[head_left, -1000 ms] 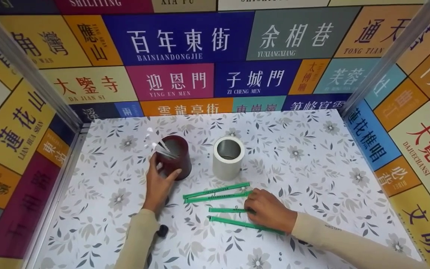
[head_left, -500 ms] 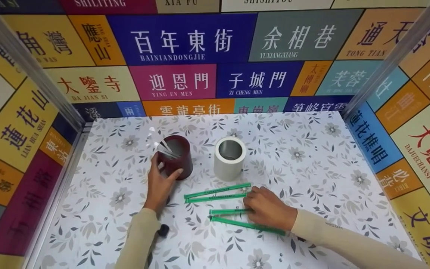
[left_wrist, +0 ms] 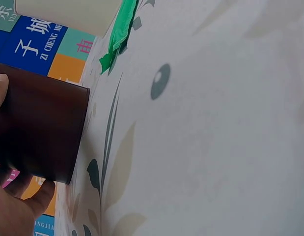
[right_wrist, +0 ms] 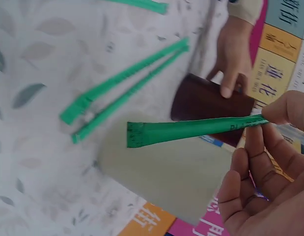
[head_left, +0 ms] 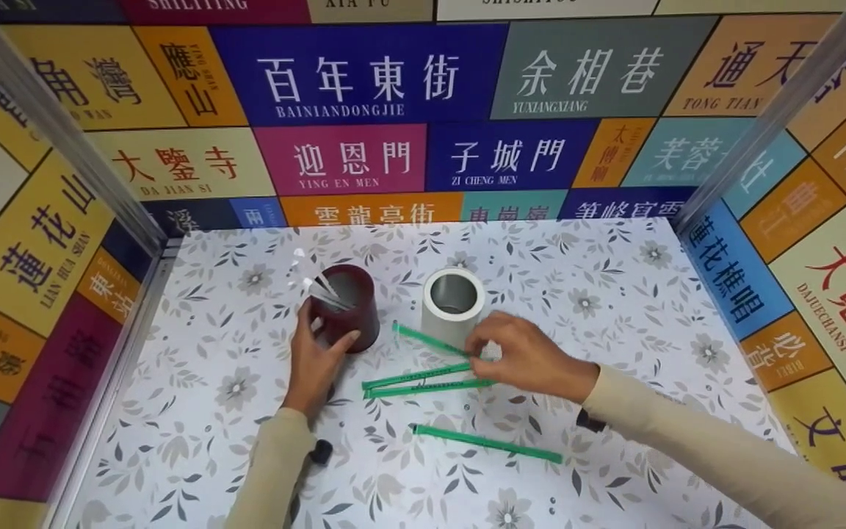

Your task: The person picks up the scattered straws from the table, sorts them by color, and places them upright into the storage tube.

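Note:
In the head view my left hand [head_left: 313,367] grips a dark red cylindrical cup [head_left: 363,316] standing on the table. Several thin whitish-clear sticks [head_left: 331,294] lean out of its mouth, over its left rim. My right hand [head_left: 529,356] pinches one end of a slim green wrapped straw [right_wrist: 181,132] between thumb and fingertips, with black print and a crimped free end. That straw is held in front of a whitish cylindrical cup [head_left: 434,322], which looks hollow inside. Two more green wrapped straws [head_left: 408,378] lie close together below it, touching or nearly so at their left ends.
Nearer the person lies another single green wrapped straw [head_left: 485,443]. The table [head_left: 614,294] has a white cover with grey leaves and flowers. Walls with colourful printed panels [head_left: 357,73] and metal corner posts [head_left: 768,117] enclose it at the back and sides.
My right hand has picked up one green straw from the table and moved it up toward the whitish cup. The left hand stays on the dark red cup.

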Available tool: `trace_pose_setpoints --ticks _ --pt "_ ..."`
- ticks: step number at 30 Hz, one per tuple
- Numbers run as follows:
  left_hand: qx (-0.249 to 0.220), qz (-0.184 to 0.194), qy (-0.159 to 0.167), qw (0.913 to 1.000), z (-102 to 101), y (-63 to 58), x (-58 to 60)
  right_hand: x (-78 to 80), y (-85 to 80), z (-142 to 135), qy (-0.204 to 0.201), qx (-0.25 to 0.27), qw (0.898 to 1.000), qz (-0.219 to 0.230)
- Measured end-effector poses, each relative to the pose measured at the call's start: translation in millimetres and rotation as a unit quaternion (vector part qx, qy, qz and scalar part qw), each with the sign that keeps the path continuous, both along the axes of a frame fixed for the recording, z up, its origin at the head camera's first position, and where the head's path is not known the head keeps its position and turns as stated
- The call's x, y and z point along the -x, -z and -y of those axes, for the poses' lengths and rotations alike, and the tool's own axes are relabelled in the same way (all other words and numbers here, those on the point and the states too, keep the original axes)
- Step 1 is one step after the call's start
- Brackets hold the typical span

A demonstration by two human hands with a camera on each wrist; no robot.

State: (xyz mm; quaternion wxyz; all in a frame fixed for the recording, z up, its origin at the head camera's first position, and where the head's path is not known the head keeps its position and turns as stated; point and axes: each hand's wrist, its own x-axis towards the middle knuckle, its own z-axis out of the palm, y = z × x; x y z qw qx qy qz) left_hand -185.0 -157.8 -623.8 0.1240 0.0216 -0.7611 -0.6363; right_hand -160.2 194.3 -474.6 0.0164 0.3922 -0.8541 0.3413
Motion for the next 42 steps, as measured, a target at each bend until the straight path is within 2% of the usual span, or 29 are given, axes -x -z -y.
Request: trace_pose_setpoints --ticks 5,10,14,18,21,26,30,34,39,42 --pt "0.021 -0.019 0.000 0.9996 0 1.2 0.3 23.1 -24.5 6 0.033 0.069 0.997 0.022" --pt "0.030 -0.023 -0.001 0.9993 -1 2.4 0.4 45.2 -39.2 10 0.073 0.128 0.988 0.036" --pt "0.030 -0.014 -0.001 0.9994 -4 1.6 -0.1 56.9 -44.2 15 0.094 0.162 0.981 0.043" --pt "0.030 -0.007 0.000 0.9995 -7 1.2 0.4 63.8 -39.9 19 0.117 0.183 0.975 0.039" --pt "0.028 -0.004 0.000 0.9996 -9 1.3 1.2 63.8 -32.2 22 0.125 0.195 0.972 0.029" --pt "0.026 -0.001 0.002 0.9997 -10 0.0 2.2 51.0 -19.3 24 0.126 0.213 0.968 0.039" --pt "0.017 -0.001 0.003 0.9998 -8 -0.5 2.1 43.7 -1.4 21 0.131 0.218 0.966 0.048" --pt "0.021 0.001 0.000 0.9998 -6 -0.9 1.4 40.3 12.2 21 0.137 0.233 0.962 0.024" --pt "0.028 0.010 -0.007 0.9996 -2 -1.6 0.4 34.4 16.9 23 0.132 0.256 0.957 -0.013" --pt "0.020 0.007 -0.007 0.9997 0 -1.7 0.6 28.6 21.2 23 0.120 0.251 0.960 -0.040"
